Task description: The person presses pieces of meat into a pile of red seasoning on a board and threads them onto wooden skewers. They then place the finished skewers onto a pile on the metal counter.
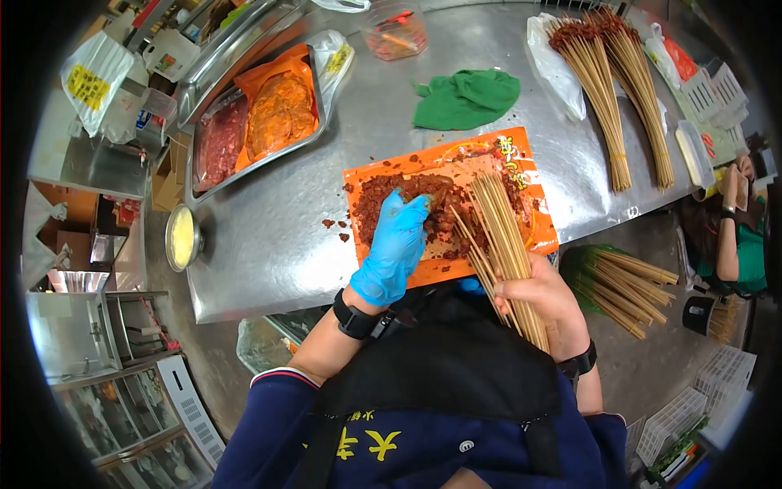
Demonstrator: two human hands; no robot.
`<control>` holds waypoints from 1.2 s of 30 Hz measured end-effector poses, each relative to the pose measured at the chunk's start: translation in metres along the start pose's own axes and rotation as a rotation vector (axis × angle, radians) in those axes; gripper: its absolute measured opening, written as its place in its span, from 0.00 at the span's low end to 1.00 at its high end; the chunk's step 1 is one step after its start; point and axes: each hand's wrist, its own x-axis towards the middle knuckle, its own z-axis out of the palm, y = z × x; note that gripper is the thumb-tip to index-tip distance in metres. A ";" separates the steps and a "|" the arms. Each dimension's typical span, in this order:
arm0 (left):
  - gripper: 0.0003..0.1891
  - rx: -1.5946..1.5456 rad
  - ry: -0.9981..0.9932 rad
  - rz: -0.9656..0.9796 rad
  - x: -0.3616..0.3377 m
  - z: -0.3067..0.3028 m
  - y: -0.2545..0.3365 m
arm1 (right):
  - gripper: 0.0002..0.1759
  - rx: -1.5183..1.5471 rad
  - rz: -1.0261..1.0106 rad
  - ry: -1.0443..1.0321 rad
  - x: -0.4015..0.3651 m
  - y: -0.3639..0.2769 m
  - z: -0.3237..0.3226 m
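Note:
My right hand (pixel 544 298), bare, is closed around a bundle of bamboo skewers (pixel 507 236) whose far ends lie over an orange plastic bag (pixel 536 183). A few skewers splay out to the left of the bundle. On the bag is a heap of red-brown, seasoning-coated meat (pixel 376 196). My left hand (pixel 393 248), in a blue glove, has its fingers curled over dark coated pieces at the heap's right side, beside the skewer tips. The fingertips are smeared with seasoning. What exactly lies under them is partly hidden.
A green cloth (pixel 466 99) lies behind the bag. At left stands a metal tray (pixel 322 122) of raw and orange-marinated meat, with a bowl of yellow stuff (pixel 181 236) nearer. Loaded skewers (pixel 599 98) lie at right. More skewers (pixel 623 285) stand below the table edge, near another person (pixel 737 212).

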 end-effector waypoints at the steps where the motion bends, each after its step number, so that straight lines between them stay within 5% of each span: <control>1: 0.14 -0.029 -0.024 -0.044 0.001 -0.003 -0.002 | 0.11 0.018 -0.002 0.016 -0.001 0.000 0.000; 8: 0.17 -0.220 -0.044 -0.073 -0.006 -0.002 -0.004 | 0.12 0.021 -0.017 0.015 -0.001 0.001 0.000; 14: 0.16 -0.022 0.078 -0.179 -0.011 0.009 0.004 | 0.13 0.006 -0.026 0.002 0.000 0.002 -0.003; 16: 0.15 -0.026 -0.223 -0.208 -0.010 0.002 0.004 | 0.13 -0.003 -0.016 0.017 -0.002 -0.003 0.000; 17: 0.15 -0.026 -0.223 -0.208 -0.010 0.003 0.002 | 0.13 -0.002 -0.015 0.017 -0.002 -0.003 -0.001; 25: 0.16 0.476 -0.151 -0.224 -0.016 0.009 0.003 | 0.10 -0.032 -0.016 0.049 0.000 -0.003 -0.001; 29: 0.12 0.437 -0.161 -0.090 -0.009 -0.003 -0.017 | 0.11 -0.103 -0.178 0.073 0.000 0.001 -0.007; 33: 0.11 0.695 -0.160 -0.241 -0.002 -0.006 -0.027 | 0.15 0.042 -0.066 0.007 -0.009 -0.005 -0.008; 35: 0.08 0.644 -0.056 0.186 0.006 -0.008 -0.038 | 0.18 0.082 -0.021 0.036 -0.011 -0.009 -0.003; 36: 0.09 0.737 0.009 0.231 0.004 -0.001 -0.020 | 0.18 0.083 -0.021 0.032 -0.011 -0.008 -0.006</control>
